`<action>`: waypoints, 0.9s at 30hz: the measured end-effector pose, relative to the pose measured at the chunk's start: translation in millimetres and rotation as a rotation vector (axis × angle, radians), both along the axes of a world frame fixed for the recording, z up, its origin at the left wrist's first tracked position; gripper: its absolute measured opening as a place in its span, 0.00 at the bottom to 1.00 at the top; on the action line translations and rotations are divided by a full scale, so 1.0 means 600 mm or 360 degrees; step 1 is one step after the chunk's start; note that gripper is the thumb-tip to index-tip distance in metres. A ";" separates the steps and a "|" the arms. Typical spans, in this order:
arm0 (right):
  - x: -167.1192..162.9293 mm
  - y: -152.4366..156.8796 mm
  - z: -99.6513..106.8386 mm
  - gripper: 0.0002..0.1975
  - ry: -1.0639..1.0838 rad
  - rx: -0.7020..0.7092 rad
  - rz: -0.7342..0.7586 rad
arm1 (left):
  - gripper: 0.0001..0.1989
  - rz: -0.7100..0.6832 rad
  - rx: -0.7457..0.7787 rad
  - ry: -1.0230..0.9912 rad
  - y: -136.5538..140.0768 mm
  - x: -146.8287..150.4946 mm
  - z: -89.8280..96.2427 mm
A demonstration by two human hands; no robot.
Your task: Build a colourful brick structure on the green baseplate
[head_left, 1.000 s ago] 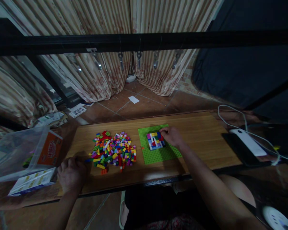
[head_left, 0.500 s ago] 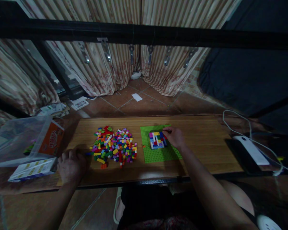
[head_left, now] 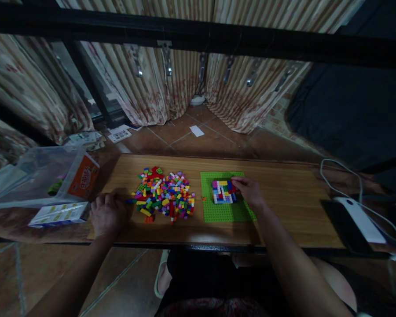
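Note:
On the green baseplate [head_left: 222,214] stands a low, roughly square build of multicoloured toy bricks [head_left: 223,192]. My right hand [head_left: 251,192] is at the build's right side, with thumb and finger pinched on what looks like a small red brick [head_left: 234,186], partly covered by the fingertips. Whether that brick touches the build I cannot tell. My left hand [head_left: 107,215] rests palm down at the table's left end, fingers loosely spread and holding nothing. Just to its right lies a broad heap of loose toy bricks [head_left: 165,195] in many colours.
A clear plastic bin [head_left: 46,176] with an orange label and a white-and-yellow box [head_left: 59,214] sit left of my left hand. At the wooden table's [head_left: 290,202] right end lie a black flat object [head_left: 345,226], a white device [head_left: 361,220] and a looped white cable [head_left: 341,163].
The camera view has shifted, so the whole scene sits further right in the picture. Both hands keep nearly the same places; my right fingers stay at the build's right edge.

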State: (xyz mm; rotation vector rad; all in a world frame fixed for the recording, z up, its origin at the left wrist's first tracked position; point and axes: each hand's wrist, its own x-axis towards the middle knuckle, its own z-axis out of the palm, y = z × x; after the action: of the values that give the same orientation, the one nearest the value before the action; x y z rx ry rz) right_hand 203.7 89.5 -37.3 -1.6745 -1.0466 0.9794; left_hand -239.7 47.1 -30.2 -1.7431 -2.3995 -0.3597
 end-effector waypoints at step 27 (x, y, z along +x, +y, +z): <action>0.014 0.009 0.033 0.10 0.0008 -0.0336 0.0343 | 0.20 0.0031 -0.0030 -0.0008 0.000 0.000 -0.004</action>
State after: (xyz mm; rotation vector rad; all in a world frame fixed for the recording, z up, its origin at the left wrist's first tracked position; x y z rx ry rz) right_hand 212.1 95.0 -17.2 -1.7517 -1.1714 1.2704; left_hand -239.6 46.9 -32.8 -1.7274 -2.4293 -0.3402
